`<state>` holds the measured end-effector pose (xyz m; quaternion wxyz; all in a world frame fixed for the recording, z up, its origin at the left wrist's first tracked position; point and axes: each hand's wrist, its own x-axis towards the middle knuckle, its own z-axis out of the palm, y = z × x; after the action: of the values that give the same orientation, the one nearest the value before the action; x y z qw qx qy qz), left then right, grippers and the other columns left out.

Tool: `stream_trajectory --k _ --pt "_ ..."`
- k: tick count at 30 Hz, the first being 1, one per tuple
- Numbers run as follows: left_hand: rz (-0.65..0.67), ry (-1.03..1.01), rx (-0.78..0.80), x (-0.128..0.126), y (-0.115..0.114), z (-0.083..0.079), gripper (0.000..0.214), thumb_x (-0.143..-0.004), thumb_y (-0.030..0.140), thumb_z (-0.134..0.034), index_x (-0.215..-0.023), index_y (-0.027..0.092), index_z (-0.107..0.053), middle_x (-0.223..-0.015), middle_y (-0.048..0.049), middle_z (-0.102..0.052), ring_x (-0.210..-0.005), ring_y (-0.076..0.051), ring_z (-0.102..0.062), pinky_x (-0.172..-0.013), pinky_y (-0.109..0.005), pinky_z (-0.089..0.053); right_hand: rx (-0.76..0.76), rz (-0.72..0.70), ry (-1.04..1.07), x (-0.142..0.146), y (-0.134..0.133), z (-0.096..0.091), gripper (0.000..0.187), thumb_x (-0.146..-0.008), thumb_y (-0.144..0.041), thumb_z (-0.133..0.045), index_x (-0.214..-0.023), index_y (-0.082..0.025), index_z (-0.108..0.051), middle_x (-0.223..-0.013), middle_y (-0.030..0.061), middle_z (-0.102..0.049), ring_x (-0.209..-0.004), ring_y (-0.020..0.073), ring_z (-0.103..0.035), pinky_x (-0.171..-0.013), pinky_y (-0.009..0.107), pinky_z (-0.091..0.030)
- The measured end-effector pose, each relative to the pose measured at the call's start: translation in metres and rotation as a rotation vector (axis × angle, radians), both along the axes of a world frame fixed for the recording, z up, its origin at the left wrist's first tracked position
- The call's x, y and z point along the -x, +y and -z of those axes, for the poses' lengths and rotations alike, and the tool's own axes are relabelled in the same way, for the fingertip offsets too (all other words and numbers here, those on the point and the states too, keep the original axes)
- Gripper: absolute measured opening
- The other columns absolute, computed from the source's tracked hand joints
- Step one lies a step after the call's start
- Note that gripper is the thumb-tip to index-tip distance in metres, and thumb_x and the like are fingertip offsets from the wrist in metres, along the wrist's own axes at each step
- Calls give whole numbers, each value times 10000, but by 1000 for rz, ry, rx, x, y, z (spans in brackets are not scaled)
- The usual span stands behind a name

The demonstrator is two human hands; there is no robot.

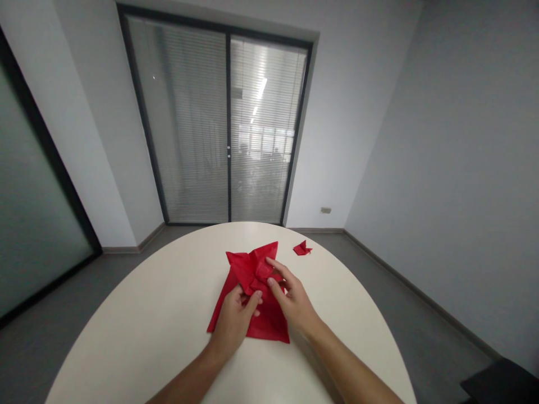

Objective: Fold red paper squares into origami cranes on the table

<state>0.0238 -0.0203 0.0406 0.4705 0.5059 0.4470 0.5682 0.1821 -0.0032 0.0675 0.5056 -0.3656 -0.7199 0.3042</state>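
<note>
A partly folded piece of red paper (249, 268) is held just above a flat stack of red paper sheets (265, 325) on the white round table (147, 331). My left hand (233, 320) pinches the folded paper's lower edge between thumb and fingers. My right hand (290, 300) grips its right side, with forefinger and thumb pressing a crease. A small finished folded red paper piece (302, 248) lies apart on the table, to the far right of my hands.
The table's curved far edge lies just beyond the paper. Behind it stands a glass sliding door with closed blinds (227, 129). Grey floor surrounds the table. A dark object (501, 381) sits at the lower right corner.
</note>
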Motion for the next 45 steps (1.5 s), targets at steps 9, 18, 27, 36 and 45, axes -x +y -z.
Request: stream_trajectory --k 9,18,27,36,45 --pt "135 96 38 1 -4 2 236 -773 374 -731 -766 147 -668 -684 -37 -682 -587 -164 -619 -564 -255 -493 60 -163 116 3 -5 3 471 -994 -358 -530 -1438 -291 -389 -1398 105 -575 -1267 223 -560 -1068 428 -451" --pt "328 -423 192 -4 -5 -4 452 -735 422 -800 -1083 180 -644 -1006 -86 -723 -847 -215 -705 -750 -345 -587 110 -214 266 -3 5 1 462 -869 -392 -717 -1253 -262 -495 -1207 112 -701 -1103 235 -673 -1012 478 -511" --pt "93 -475 223 -3 -2 -9 533 -688 278 -849 -1131 218 -559 -1080 -71 -691 -899 -189 -702 -693 -269 -595 -107 -131 118 -3 3 6 540 -896 -218 -663 -1382 -298 -443 -1378 101 -555 -1315 228 -517 -1138 464 -406" --pt "143 -362 235 -4 -1 -7 430 -661 352 -868 -962 170 -620 -976 -45 -667 -747 -139 -668 -630 -268 -609 -59 -78 183 2 4 10 494 -923 -229 -618 -1373 -323 -438 -1354 94 -552 -1225 219 -576 -972 397 -547" --pt "169 -494 282 -1 -1 -5 305 -712 325 -810 -930 155 -682 -889 -52 -702 -729 -162 -656 -604 -259 -556 -313 -54 110 1 0 9 289 -880 -104 -578 -1100 -289 -540 -1028 42 -609 -1006 205 -630 -891 387 -550"
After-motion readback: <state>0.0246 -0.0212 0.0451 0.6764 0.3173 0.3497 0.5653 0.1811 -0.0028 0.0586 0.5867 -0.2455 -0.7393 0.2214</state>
